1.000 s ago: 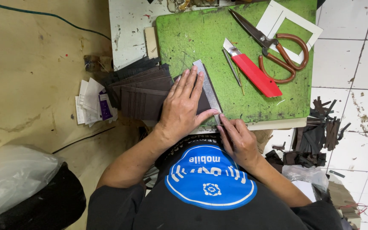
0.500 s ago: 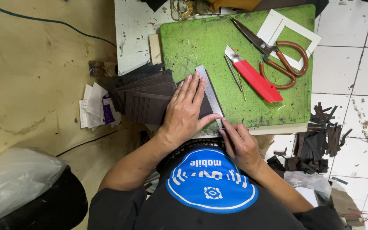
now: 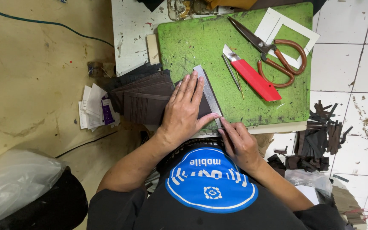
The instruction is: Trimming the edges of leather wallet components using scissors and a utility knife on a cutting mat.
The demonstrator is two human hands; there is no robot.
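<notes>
Two hands work at the near edge of a scuffed green cutting mat (image 3: 201,42) on a white worktop (image 3: 128,38). A left hand (image 3: 186,111) lies flat, fingers spread and straight, pressing down on a steel ruler (image 3: 208,94) and on the dark brown leather piece (image 3: 203,106) under it; it grips nothing, only holds them down. The ruler is narrow, grey and bright, and runs at a slant from mid-mat to the mat's near edge. Most of the leather piece is hidden beneath the palm. A right hand (image 3: 238,142) is curled at the ruler's near end, fingertips pinched together against the ruler's edge; whether it holds a blade I cannot tell. Just left of the left hand sits a fanned stack of brown leather card-slot panels (image 3: 143,96). Further up the mat lie a red utility knife (image 3: 252,76), large scissors (image 3: 273,53) with brown handles, and a white card frame (image 3: 275,21).
</notes>
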